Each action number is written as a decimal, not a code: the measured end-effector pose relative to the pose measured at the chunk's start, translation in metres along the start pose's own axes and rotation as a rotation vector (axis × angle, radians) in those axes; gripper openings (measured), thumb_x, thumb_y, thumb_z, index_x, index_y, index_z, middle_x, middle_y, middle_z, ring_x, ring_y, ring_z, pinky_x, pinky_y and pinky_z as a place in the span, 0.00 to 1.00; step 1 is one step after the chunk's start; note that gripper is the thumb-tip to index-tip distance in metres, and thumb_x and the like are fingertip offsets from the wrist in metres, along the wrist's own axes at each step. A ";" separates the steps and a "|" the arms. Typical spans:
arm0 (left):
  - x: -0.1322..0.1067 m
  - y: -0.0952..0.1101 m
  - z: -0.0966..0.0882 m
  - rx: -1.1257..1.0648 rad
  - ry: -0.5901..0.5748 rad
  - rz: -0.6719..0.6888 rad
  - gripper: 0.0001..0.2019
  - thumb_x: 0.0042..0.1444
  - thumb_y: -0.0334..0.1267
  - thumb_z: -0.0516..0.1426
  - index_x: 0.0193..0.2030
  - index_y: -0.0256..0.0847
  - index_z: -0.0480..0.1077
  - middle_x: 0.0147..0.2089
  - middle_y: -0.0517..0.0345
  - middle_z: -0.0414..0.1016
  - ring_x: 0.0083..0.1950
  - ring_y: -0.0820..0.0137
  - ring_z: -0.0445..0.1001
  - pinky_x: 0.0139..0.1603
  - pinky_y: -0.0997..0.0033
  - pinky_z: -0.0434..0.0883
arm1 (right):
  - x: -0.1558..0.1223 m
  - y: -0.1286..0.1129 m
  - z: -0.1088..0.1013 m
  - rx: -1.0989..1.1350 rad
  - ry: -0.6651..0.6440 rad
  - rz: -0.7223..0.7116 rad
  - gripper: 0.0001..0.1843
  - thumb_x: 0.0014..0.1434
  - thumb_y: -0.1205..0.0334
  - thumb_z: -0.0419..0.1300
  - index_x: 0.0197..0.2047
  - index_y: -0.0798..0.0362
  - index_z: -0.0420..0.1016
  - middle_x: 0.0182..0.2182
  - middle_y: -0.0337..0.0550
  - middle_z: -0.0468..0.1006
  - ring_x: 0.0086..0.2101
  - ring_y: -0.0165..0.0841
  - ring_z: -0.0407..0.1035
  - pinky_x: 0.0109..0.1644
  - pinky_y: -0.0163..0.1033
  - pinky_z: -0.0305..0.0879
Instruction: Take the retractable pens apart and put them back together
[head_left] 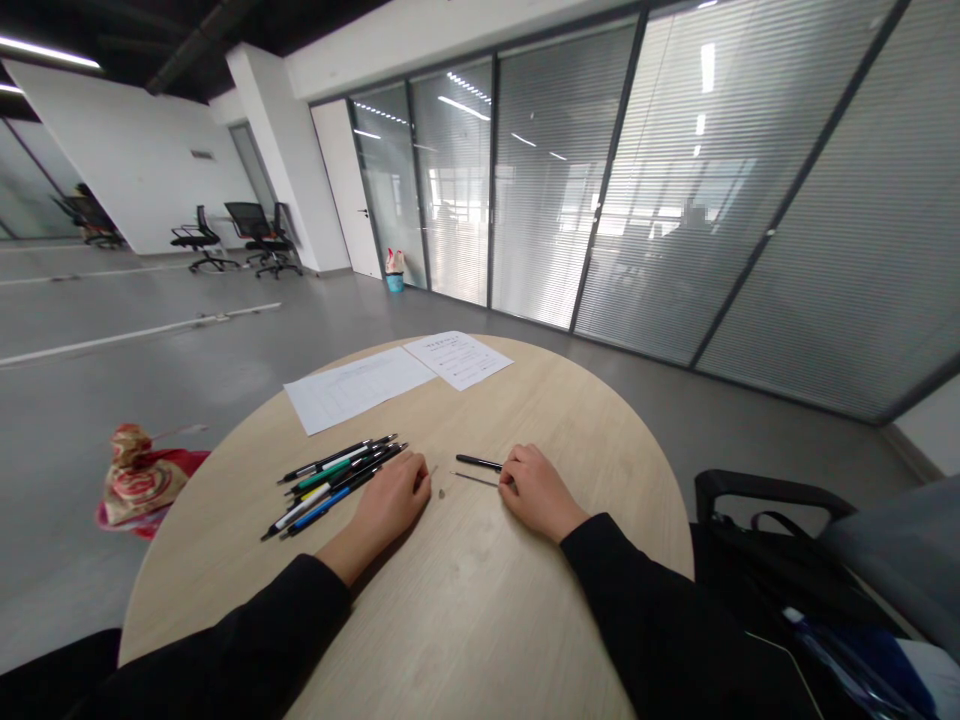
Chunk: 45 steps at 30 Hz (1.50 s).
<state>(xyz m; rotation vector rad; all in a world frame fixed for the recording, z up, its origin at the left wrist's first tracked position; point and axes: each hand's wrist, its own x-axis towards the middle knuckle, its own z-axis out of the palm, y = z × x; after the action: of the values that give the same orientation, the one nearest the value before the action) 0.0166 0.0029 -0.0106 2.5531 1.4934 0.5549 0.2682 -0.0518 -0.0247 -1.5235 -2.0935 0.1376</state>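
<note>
My left hand [390, 500] rests on the round wooden table [465, 620], fingers curled, pinching a small part near its fingertips that I cannot make out. Just left of it lies a bundle of several pens [337, 478]. My right hand [536, 490] rests to the right, fingers curled over the ends of a black pen barrel [478, 461] and a thin refill [474, 478]. Both parts stick out leftward from that hand. A tiny piece [441, 493] lies between the hands.
Two paper sheets [356, 388] [459, 358] lie at the table's far side. A black chair with a bag [757, 560] stands on the right. A red and gold bag [139, 480] sits on the floor at left. Office chairs [259, 238] stand far back.
</note>
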 end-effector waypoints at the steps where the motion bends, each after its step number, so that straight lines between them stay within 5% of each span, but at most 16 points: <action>1: 0.000 0.000 0.000 0.005 -0.004 0.000 0.06 0.59 0.34 0.52 0.30 0.44 0.63 0.34 0.53 0.73 0.36 0.60 0.72 0.36 0.64 0.65 | 0.000 0.000 0.000 0.002 -0.001 0.001 0.08 0.59 0.74 0.61 0.29 0.54 0.75 0.35 0.45 0.73 0.41 0.37 0.64 0.48 0.41 0.62; 27: 0.000 -0.003 0.001 0.009 -0.039 -0.003 0.05 0.60 0.34 0.51 0.33 0.43 0.64 0.36 0.53 0.72 0.39 0.60 0.73 0.40 0.64 0.67 | 0.000 0.007 0.001 0.081 0.056 0.040 0.08 0.61 0.72 0.62 0.29 0.54 0.73 0.35 0.45 0.74 0.41 0.37 0.65 0.48 0.40 0.61; 45: 0.000 -0.008 0.001 -0.064 -0.023 0.009 0.06 0.57 0.30 0.49 0.33 0.42 0.65 0.36 0.53 0.73 0.39 0.60 0.73 0.43 0.62 0.68 | 0.002 0.020 -0.005 0.119 0.117 0.166 0.15 0.67 0.65 0.57 0.27 0.53 0.67 0.27 0.39 0.71 0.31 0.32 0.64 0.38 0.36 0.54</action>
<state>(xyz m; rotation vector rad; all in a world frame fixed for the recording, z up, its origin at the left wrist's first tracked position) 0.0104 0.0068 -0.0135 2.5111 1.4335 0.5624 0.2876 -0.0445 -0.0273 -1.5931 -1.8345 0.2245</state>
